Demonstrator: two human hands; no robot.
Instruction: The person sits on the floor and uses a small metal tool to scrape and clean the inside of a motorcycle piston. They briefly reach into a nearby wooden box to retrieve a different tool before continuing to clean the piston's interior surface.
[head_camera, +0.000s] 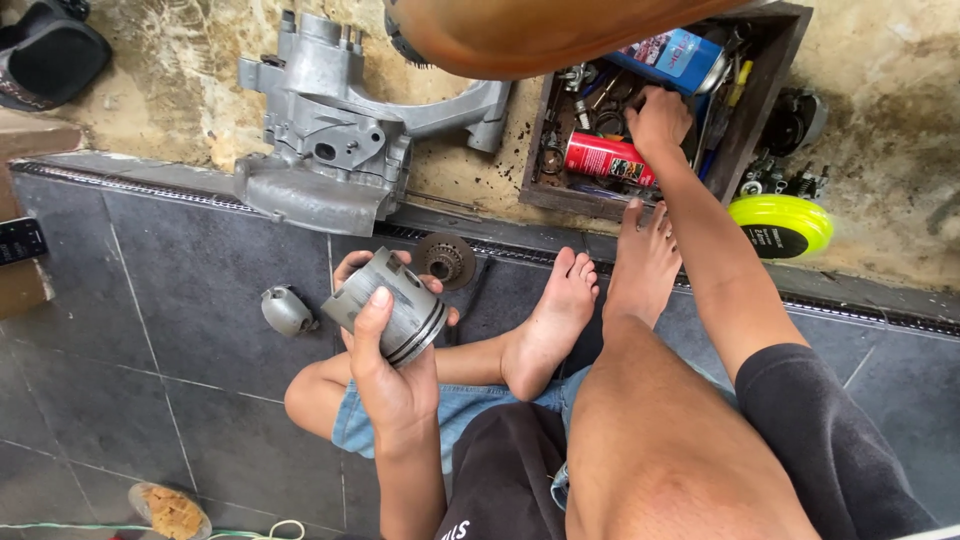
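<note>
In the dark wooden toolbox at the top right I see a red spray can with a white label lying on its side, and above it a blue can with a red-and-white label, also lying down. Just right of the box, on the rough concrete, sits a neon-yellow round disc with a black label. My right hand reaches into the toolbox, fingers down among the metal parts just above the red can; I cannot tell whether its grip holds anything. My left hand has its grip wrapped around a grey ribbed metal piston, held up over the dark tiled floor, thumb pressed on its side. A large grey aluminium engine casing lies beyond.
</note>
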